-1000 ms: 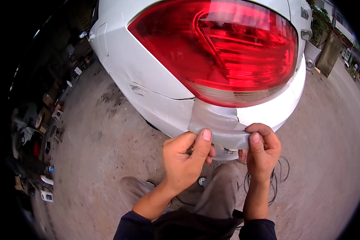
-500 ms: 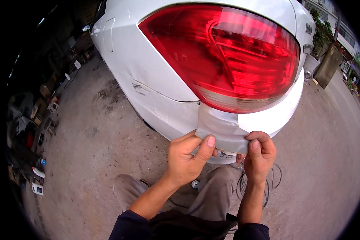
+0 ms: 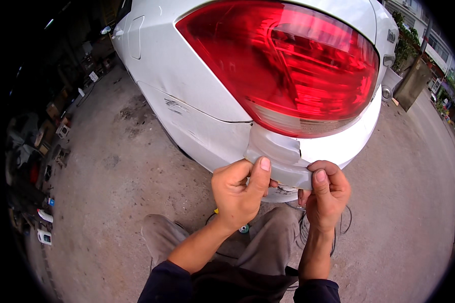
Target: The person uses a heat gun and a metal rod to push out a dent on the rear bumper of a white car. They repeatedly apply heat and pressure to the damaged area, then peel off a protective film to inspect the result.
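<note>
A white car [image 3: 197, 96] fills the upper view, its large red tail light [image 3: 288, 65] close to me. Below the light, a grey strip of tape or film [image 3: 278, 154] lies over the bumper corner [image 3: 338, 144]. My left hand [image 3: 240, 194] pinches the strip's lower left edge, thumb pointing up. My right hand [image 3: 326, 194] pinches its lower right edge, thumb on top. Both hands sit just under the bumper.
My knees in grey trousers [image 3: 258, 247] are below the hands, over bare concrete ground [image 3: 111, 192]. Dark cables [image 3: 341, 227] lie under the car. Tools and small containers [image 3: 40, 222] line the dark left side. A street with buildings and plants [image 3: 414, 45] lies at upper right.
The view has drawn closer to the car and shifted slightly. Both hands keep their pinch on the grey strip at the bumper corner.
</note>
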{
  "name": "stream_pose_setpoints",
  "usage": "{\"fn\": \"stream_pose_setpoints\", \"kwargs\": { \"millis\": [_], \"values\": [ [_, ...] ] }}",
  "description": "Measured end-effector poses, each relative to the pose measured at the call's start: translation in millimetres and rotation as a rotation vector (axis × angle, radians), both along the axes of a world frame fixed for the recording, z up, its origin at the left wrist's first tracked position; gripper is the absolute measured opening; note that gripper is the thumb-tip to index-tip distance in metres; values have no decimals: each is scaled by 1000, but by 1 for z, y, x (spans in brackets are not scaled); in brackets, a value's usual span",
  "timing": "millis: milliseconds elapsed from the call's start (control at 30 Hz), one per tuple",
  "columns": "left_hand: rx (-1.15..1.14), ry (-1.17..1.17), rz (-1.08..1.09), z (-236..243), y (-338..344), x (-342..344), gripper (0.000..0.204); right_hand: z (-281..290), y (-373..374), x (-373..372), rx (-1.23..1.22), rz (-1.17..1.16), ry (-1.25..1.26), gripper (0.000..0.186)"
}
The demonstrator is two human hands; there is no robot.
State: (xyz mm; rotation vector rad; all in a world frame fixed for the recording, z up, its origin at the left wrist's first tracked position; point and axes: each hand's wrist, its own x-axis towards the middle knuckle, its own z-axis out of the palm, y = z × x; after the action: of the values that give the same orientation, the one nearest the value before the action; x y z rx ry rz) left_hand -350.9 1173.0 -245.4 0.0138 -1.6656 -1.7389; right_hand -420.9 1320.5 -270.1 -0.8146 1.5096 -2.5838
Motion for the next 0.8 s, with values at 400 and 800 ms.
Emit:
{"fn": "stream_pose_setpoints", "kwargs": {
  "millis": [400, 800],
  "values": [
    [103, 62, 7, 1, -2, -1, 39, 6, -6, 9, 8, -28, 4, 24],
    [139, 58, 28, 5, 1, -2, 42, 9, -6, 12, 39, -35, -29, 24]
  ]
}}
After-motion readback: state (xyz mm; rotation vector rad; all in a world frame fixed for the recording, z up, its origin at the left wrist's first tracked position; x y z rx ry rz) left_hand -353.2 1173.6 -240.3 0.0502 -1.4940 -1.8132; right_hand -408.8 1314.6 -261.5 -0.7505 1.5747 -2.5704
